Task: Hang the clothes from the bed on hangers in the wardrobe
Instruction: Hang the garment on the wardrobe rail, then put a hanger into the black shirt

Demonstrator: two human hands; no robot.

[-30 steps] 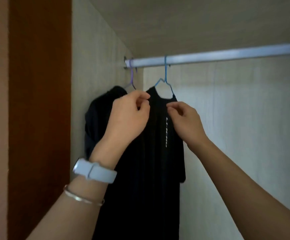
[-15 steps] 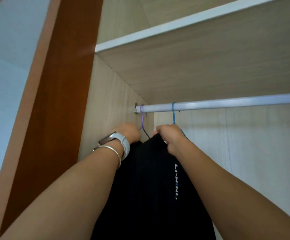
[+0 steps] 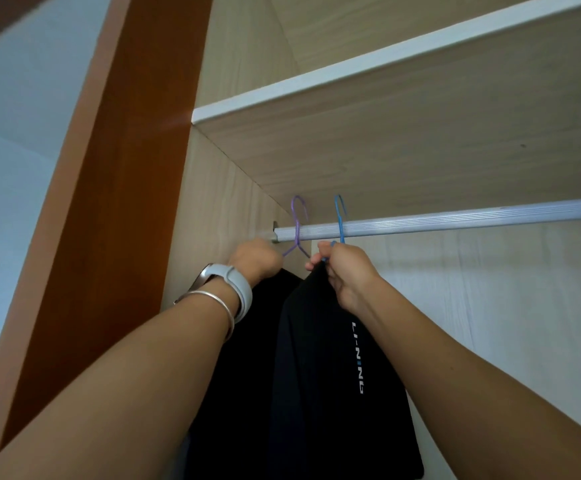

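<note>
A home bedroom wardrobe (rail, shelf, hung clothes).

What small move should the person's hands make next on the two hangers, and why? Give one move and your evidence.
Probably lower both hangers so that their hooks seat on the rail. The purple hanger and blue hanger have hooks raised above it, while the left hand and right hand grip them just below.

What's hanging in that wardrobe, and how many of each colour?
Purple hanger: 1
Blue hanger: 1
Black garments: 2, one per hanger
Total: 4, all hanging from the rail. The left hand and right hand are up at the hangers.
</note>
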